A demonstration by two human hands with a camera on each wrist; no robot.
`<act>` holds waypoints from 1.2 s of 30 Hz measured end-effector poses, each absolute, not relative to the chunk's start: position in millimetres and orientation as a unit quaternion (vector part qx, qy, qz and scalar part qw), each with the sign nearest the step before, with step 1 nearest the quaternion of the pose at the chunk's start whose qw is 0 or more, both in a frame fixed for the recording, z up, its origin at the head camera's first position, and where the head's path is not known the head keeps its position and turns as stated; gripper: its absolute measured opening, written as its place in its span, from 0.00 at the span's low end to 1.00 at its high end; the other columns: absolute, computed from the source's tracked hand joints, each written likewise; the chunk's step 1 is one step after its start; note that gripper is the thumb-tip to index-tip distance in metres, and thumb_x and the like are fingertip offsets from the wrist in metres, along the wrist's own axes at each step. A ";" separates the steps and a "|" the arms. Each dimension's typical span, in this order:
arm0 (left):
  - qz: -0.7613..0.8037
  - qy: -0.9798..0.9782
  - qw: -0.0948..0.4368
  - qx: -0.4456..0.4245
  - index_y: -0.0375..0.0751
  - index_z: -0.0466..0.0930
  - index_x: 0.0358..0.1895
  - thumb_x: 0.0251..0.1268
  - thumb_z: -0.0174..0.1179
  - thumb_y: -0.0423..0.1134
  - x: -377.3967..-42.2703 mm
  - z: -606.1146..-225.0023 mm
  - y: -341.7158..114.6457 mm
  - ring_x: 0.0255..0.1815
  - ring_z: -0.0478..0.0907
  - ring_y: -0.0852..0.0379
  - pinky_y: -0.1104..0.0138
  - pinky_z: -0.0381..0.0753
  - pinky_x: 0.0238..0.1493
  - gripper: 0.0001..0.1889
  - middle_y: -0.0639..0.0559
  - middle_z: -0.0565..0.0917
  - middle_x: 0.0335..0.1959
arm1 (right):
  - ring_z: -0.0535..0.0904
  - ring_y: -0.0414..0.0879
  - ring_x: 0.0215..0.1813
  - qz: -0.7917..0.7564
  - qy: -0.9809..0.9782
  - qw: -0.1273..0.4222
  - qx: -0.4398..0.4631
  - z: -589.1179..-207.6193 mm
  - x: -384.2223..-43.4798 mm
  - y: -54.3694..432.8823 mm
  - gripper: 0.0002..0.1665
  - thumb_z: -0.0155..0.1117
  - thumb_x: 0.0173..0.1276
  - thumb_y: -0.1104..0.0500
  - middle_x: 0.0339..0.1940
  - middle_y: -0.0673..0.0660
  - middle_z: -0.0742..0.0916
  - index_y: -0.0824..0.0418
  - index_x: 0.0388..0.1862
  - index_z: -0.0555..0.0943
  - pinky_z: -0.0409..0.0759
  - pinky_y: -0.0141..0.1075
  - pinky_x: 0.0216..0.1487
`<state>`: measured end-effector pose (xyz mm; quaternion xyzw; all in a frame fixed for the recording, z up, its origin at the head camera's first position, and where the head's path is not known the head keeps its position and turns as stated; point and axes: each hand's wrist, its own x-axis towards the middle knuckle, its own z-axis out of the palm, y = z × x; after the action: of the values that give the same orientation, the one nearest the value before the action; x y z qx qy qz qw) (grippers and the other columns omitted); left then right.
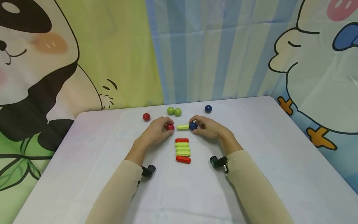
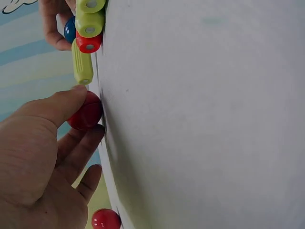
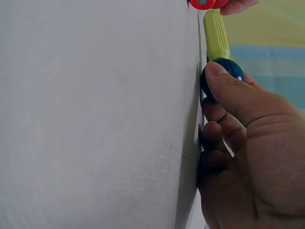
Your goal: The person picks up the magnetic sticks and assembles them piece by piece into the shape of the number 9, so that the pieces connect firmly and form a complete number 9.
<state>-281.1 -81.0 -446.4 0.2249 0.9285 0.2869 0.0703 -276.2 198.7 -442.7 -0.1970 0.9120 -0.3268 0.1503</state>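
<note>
My left hand [image 1: 157, 130] pinches a red ball [image 2: 86, 112] between thumb and fingers, low over the white table. A dark blue ball [image 3: 222, 78] sits between the thumb and fingers of my right hand [image 1: 209, 127]. Between the two hands lies a yellow-green rod [image 1: 183, 127]. Its right end meets the blue ball, while a small gap parts its left end from the red ball. Nearer to me is a row of short rods laid side by side: yellow-green rods [image 1: 183, 149] in the middle, a red rod [image 1: 181, 140] behind and another red rod [image 1: 183, 159], slightly skewed, in front.
Toward the back of the white table [image 1: 112, 174] lie a loose red ball [image 1: 146, 117], two green balls side by side, one of them this green ball [image 1: 177, 112], and a blue ball [image 1: 208, 109]. A printed cloth [image 1: 193, 53] hangs behind the table's back edge.
</note>
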 end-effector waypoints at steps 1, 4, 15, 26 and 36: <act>0.288 0.928 0.070 0.225 0.46 0.78 0.61 0.71 0.65 0.40 -281.3 -447.1 -81.3 0.56 0.78 0.51 0.55 0.77 0.64 0.18 0.50 0.81 0.54 | 0.74 0.52 0.49 -0.326 0.913 0.150 -0.197 -442.7 -276.0 198.1 0.24 0.66 0.75 0.52 0.55 0.56 0.78 0.42 0.67 0.73 0.72 0.46 0.54; 0.296 0.925 0.077 0.224 0.47 0.77 0.62 0.71 0.66 0.42 -281.0 -447.8 -81.8 0.57 0.78 0.51 0.55 0.76 0.66 0.19 0.51 0.82 0.54 | 0.73 0.52 0.49 -0.325 0.914 0.147 -0.195 -442.8 -275.7 197.1 0.24 0.65 0.76 0.51 0.55 0.56 0.78 0.43 0.67 0.73 0.71 0.46 0.54; 0.308 0.923 0.095 0.212 0.48 0.76 0.64 0.73 0.64 0.44 -276.2 -451.7 -88.9 0.59 0.78 0.51 0.54 0.74 0.69 0.20 0.50 0.82 0.56 | 0.73 0.51 0.49 -0.341 0.908 0.152 -0.191 -448.7 -272.6 183.0 0.24 0.66 0.75 0.52 0.53 0.56 0.78 0.40 0.66 0.72 0.71 0.45 0.52; 0.346 0.909 0.121 0.201 0.50 0.71 0.71 0.71 0.66 0.47 -273.4 -459.9 -106.8 0.66 0.74 0.49 0.51 0.67 0.74 0.28 0.49 0.79 0.63 | 0.73 0.51 0.49 -0.339 0.909 0.154 -0.186 -452.5 -272.4 176.0 0.24 0.66 0.75 0.52 0.50 0.55 0.77 0.40 0.66 0.72 0.71 0.43 0.49; 0.410 0.879 0.125 0.210 0.51 0.75 0.69 0.73 0.64 0.45 -284.8 -462.6 -95.2 0.67 0.73 0.51 0.52 0.67 0.74 0.24 0.52 0.80 0.63 | 0.72 0.51 0.50 -0.336 0.914 0.147 -0.173 -444.8 -271.7 193.5 0.27 0.66 0.75 0.52 0.53 0.56 0.77 0.41 0.69 0.71 0.71 0.44 0.51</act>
<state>-284.8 -95.2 -462.6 0.2096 0.8790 0.4096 0.1253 -271.7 193.5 -444.8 -0.1735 0.9141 -0.3356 0.1474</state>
